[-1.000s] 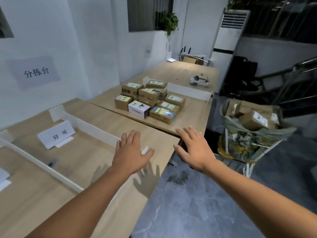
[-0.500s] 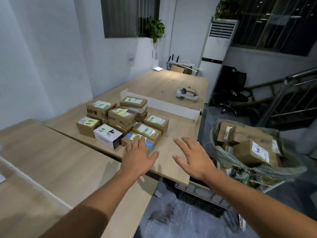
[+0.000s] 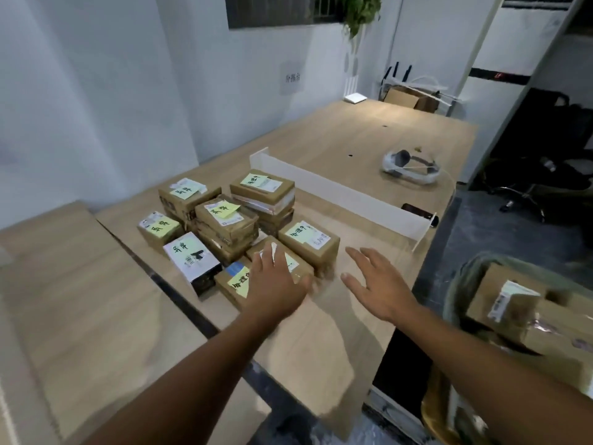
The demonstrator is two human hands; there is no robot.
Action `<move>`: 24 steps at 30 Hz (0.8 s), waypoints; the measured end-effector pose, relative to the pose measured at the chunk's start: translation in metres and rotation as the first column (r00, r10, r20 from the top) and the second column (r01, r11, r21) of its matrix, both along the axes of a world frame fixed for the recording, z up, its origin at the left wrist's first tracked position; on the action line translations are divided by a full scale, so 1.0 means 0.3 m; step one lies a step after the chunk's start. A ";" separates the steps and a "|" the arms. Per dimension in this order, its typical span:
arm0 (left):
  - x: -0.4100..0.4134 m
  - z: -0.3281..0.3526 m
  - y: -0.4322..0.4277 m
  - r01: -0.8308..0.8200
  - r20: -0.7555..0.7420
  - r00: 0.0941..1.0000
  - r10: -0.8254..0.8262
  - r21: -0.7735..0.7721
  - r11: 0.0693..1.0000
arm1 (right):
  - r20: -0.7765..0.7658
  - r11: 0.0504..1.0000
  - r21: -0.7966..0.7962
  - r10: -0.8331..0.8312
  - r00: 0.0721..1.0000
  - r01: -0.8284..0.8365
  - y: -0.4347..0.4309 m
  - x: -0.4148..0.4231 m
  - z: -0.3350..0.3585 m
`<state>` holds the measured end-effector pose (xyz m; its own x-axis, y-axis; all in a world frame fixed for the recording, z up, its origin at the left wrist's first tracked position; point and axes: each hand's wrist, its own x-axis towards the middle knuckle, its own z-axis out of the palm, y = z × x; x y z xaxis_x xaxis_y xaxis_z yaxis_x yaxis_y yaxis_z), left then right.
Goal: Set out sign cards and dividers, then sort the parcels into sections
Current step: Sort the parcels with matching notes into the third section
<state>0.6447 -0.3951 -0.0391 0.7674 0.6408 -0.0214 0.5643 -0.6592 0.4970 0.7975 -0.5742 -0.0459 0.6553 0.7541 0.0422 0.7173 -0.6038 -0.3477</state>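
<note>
Pale wood-grain tabletop point(image 3: 337, 335) looked smooth, matt laminate. Brown rectangular parcels point(image 3: 232, 228) were matt cardboard, some with shiny tape, topped by yellow-green paper sticky notes point(image 3: 163, 227). White rectangular carton point(image 3: 189, 255) had a slightly glossy printed face. Long white divider strip point(image 3: 346, 195) looked smooth and matt, plastic or board unclear. Grey floor point(image 3: 481, 242) looked smooth, dull stone.

White walls point(image 3: 96, 91) hold a dark window point(image 3: 272, 11), with a green plant point(image 3: 361, 9) beside it. Wooden tables point(image 3: 353, 136) stand on a grey floor point(image 3: 475, 232).
</note>
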 end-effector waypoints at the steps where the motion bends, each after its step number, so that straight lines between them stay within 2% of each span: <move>1: 0.049 -0.010 0.005 -0.046 -0.015 0.999 0.045 -0.031 0.998 | -0.025 1.000 0.005 0.017 1.000 -0.017 0.019 0.063 -0.008; 6: 0.276 -0.072 0.080 -0.215 0.008 0.976 0.217 -0.114 0.970 | -0.083 0.990 -0.003 0.137 0.987 -0.138 0.160 0.377 -0.024; 10: 0.444 -0.184 0.145 -0.290 0.014 0.953 0.303 -0.254 0.923 | -0.199 0.975 -0.002 0.217 0.956 -0.222 0.321 0.575 -0.091; 13: 0.582 -0.301 0.198 -0.324 0.039 0.936 0.350 -0.291 0.900 | -0.317 0.957 -0.039 0.261 0.912 -0.287 0.441 0.698 -0.194; 18: 0.749 -0.518 0.280 -0.458 -0.073 0.886 0.457 -0.286 0.842 | -0.444 0.950 -0.090 0.230 0.866 -0.299 0.629 0.839 -0.413; 24: 0.828 -0.666 0.303 -0.459 -0.086 0.888 0.451 -0.191 0.868 | -0.476 0.948 -0.020 0.270 0.837 -0.317 0.702 0.885 -0.591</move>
<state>0.8929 -0.3043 -0.2387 0.3876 0.8978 -0.2092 0.7981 -0.2133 0.5636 1.0631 -0.3636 -0.2233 0.3284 0.8990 -0.2896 0.6366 -0.4372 -0.6353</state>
